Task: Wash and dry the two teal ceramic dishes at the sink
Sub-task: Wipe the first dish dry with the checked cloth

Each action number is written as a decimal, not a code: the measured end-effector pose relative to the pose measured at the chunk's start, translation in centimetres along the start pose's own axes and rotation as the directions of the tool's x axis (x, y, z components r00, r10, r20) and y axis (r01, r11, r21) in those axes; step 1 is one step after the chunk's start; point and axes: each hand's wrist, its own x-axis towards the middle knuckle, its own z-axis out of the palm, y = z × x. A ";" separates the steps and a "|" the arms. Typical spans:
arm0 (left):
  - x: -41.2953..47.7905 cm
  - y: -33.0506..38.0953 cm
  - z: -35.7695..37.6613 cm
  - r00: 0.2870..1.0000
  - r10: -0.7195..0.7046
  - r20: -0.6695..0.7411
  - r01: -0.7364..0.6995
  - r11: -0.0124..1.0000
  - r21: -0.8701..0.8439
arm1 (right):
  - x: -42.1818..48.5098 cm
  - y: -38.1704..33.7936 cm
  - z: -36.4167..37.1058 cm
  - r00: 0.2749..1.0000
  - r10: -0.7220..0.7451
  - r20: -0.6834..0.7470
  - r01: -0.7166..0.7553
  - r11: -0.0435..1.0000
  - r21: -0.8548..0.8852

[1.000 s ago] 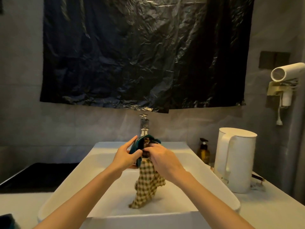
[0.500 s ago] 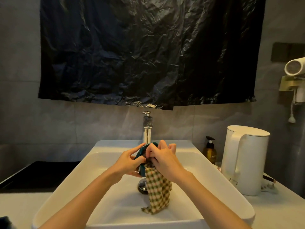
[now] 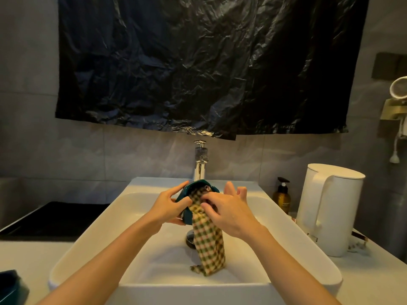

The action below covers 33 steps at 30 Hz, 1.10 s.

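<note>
Materials as you see them at your sink:
- teal dish (image 3: 187, 215): glazed ceramic, glossy, catching highlights along its rim.
- checked cloth (image 3: 208, 243): soft woven fabric, matt, limp where it hangs.
- sink (image 3: 286, 234): white, smooth, with a low sheen like glazed ceramic.
- faucet (image 3: 200, 172): polished metal, mirror-bright on its lower body.
- black sheet (image 3: 198, 62) on your wall: thin plastic film, crinkled and shiny.
- kettle (image 3: 330, 208): white plastic by its look, smooth, matt.
- pump bottle (image 3: 282, 198): amber, translucent, glossy, with a black plastic pump.
- wall tiles (image 3: 66, 155): grey, matt, stone-like.
</note>
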 end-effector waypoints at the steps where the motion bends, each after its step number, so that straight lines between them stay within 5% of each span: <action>1: 0.1 -0.1 -0.1 1.000 -0.006 -0.018 0.006 1.000 -0.003 | -0.1 0.0 0.1 0.997 0.014 0.075 -0.020 0.996 0.088; 5: 0.3 -0.2 -0.7 0.997 -0.018 -0.073 0.017 1.000 -0.014 | 0.0 0.6 0.9 0.975 -0.101 0.197 0.081 0.991 0.106; 8: 0.3 -0.3 -0.7 0.997 -0.005 -0.076 0.005 1.000 -0.001 | 0.3 1.2 0.7 0.976 -0.148 0.162 0.071 0.911 0.406; 12: 0.4 -0.5 -0.9 0.996 -0.001 -0.088 0.002 1.000 0.007 | 0.4 2.0 -0.6 0.993 0.112 0.024 -0.092 0.646 0.758; 15: 0.4 -0.7 -0.9 0.997 -0.017 -0.079 0.018 1.000 0.016 | 1.0 2.1 -1.6 0.896 0.424 -0.128 -0.079 0.437 0.896; 18: 0.3 -0.7 -0.4 0.998 -0.043 -0.044 0.045 0.998 0.039 | 1.2 1.9 -2.0 0.827 0.528 -0.194 0.020 0.318 0.948; 20: 0.2 -0.6 -0.1 0.997 -0.069 -0.034 0.070 0.997 0.026 | 0.9 1.3 -1.7 0.872 0.416 -0.257 0.076 0.403 0.912; 21: 0.2 -0.6 0.0 0.996 -0.081 -0.040 0.082 0.997 0.014 | 0.9 1.3 -1.0 0.903 0.311 -0.295 0.086 0.541 0.836; 24: 0.1 -0.3 -0.2 0.994 -0.088 -0.065 0.086 0.996 -0.030 | 0.6 1.2 0.7 0.958 -0.019 -0.287 0.111 0.944 0.310; 26: 0.2 -0.4 -0.4 0.994 -0.070 -0.080 0.067 0.997 -0.033 | 0.5 1.1 1.0 0.963 -0.128 -0.239 0.154 0.984 0.094; 30: 0.2 -0.5 -0.4 0.997 -0.035 -0.074 0.037 0.999 0.017 | 0.1 0.2 1.0 0.988 -0.151 0.022 0.145 0.974 0.171; 33: -0.1 -0.3 -0.2 1.000 -0.003 -0.025 0.004 0.998 0.064 | 0.2 0.3 1.1 0.982 -0.187 0.012 0.183 0.973 0.141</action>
